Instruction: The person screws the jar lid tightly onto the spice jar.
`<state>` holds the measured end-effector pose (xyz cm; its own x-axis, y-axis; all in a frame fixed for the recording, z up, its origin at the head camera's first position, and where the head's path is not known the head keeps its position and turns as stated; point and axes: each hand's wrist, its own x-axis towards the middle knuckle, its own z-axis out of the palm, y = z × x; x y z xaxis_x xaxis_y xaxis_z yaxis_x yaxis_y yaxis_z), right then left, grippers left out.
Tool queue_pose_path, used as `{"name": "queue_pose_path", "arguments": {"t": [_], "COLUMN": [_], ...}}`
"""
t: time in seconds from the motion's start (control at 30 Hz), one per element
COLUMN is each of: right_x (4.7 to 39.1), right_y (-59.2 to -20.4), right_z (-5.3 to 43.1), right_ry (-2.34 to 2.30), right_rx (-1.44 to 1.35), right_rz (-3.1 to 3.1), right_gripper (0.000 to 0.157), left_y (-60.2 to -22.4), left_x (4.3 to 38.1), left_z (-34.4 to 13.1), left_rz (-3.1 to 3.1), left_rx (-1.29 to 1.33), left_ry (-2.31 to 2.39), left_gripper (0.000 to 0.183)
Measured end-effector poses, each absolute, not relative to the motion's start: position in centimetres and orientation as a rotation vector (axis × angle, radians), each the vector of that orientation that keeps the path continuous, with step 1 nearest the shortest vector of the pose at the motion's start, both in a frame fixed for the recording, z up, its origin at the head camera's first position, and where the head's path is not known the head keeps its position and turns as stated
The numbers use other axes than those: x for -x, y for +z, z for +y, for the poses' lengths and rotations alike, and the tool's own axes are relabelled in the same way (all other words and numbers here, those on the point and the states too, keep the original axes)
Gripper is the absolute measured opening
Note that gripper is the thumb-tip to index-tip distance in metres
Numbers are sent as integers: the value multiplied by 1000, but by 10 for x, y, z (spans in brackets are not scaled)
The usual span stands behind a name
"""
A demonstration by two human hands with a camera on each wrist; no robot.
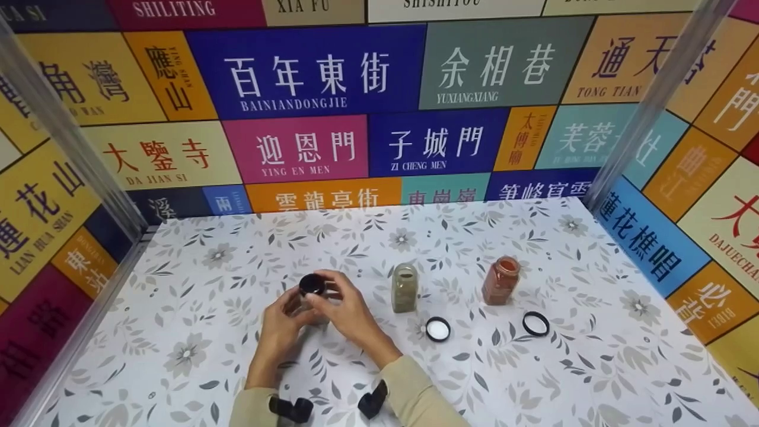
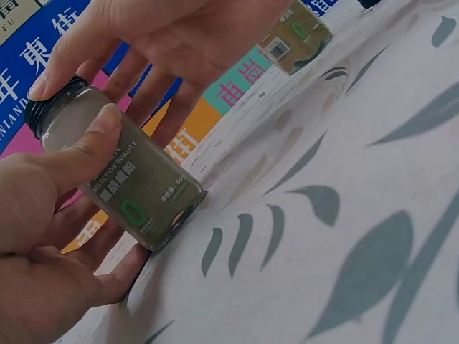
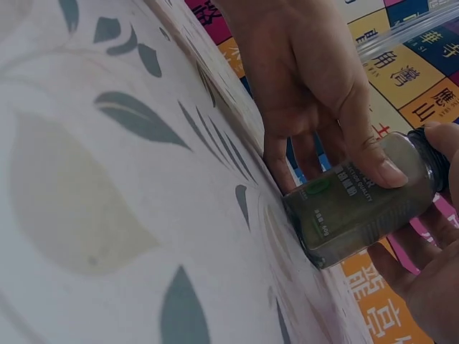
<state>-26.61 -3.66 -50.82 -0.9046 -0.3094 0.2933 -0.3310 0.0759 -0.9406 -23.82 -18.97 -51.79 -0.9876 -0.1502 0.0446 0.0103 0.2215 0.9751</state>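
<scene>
A glass spice jar of grey-brown powder, with a printed label and a black screw cap, stands on the table between both hands. My left hand grips the jar's body, thumb across the label. With its thumb and fingers, my right hand holds the black cap at the top. In the right wrist view the same jar shows its base on the cloth. To the right are an uncapped jar of greenish-brown powder and an uncapped jar of reddish powder.
A black cap with a white inside lies before the greenish-brown jar. Another black-rimmed cap lies before the reddish jar. A floral cloth covers the table, and panels with printed characters rise behind and at the sides.
</scene>
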Motion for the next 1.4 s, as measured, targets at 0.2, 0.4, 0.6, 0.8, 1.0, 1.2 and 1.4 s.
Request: {"name": "queue_pose_path", "arguments": {"t": [0.2, 0.4, 0.6, 0.8, 1.0, 1.2, 1.4], "right_x": [266, 265, 265, 264, 263, 263, 261], "right_y": [-504, -504, -506, -507, -509, -508, -505], "right_z": [-38, -42, -42, -44, -46, -45, -42], "right_ry": [2028, 2022, 1899, 1813, 1763, 1841, 1915], "right_rx": [-692, -659, -667, -647, -611, -546, -526], "right_rz": [-2313, -2286, -2263, -2239, -2199, -2178, -2227], "right_gripper": [53, 47, 42, 44, 45, 46, 49], "left_y": [-518, -517, -516, -516, -516, -515, -514], "left_x": [239, 240, 240, 237, 237, 239, 239], "left_z": [-189, -187, -186, -185, -185, -185, -185], "left_rz": [-2345, -2329, -2337, -2334, -2307, -2335, -2340], "left_rx": [-150, -181, -177, -141, -129, -138, -160], "left_ry": [-1889, -1886, -1852, -1819, -1838, -1819, -1793], "left_gripper": [62, 60, 62, 63, 64, 60, 60]}}
